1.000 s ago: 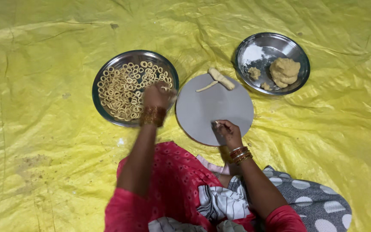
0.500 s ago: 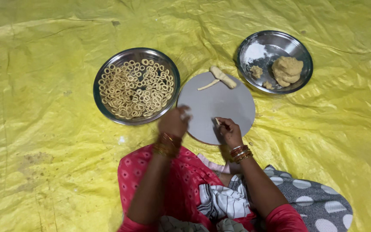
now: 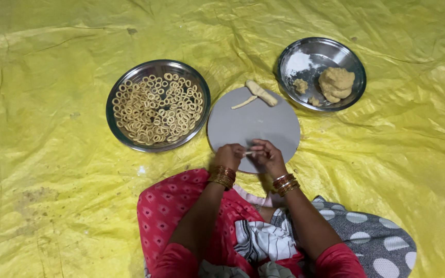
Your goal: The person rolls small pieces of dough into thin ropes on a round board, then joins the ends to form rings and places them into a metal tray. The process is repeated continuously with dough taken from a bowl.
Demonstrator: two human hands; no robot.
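My fingertips had pinched a small strip of dough (image 3: 249, 152) between them, my left hand (image 3: 229, 156) and right hand (image 3: 267, 156) meeting over the near edge of the round grey board (image 3: 256, 123). Both sets of fingers were curled tight on that strip, one hand at each end. Half a second earlier my left hand had only been coming in from the left, apart from the right one; a second earlier it had been over the plate of rings. My right hand had stayed at the near edge of the board all along.

At the far edge of the board lay a thick dough roll (image 3: 261, 93) with a thin dough strand (image 3: 244, 103) just left of it, both unmoved. To the left of the board sat the steel plate (image 3: 130, 77) full of small dough rings (image 3: 156, 109). Far right sat another steel plate (image 3: 356, 77) holding a dough lump (image 3: 336, 84), crumbs and some white flour (image 3: 298, 62). Everything rested on a crumpled yellow sheet (image 3: 52, 154).
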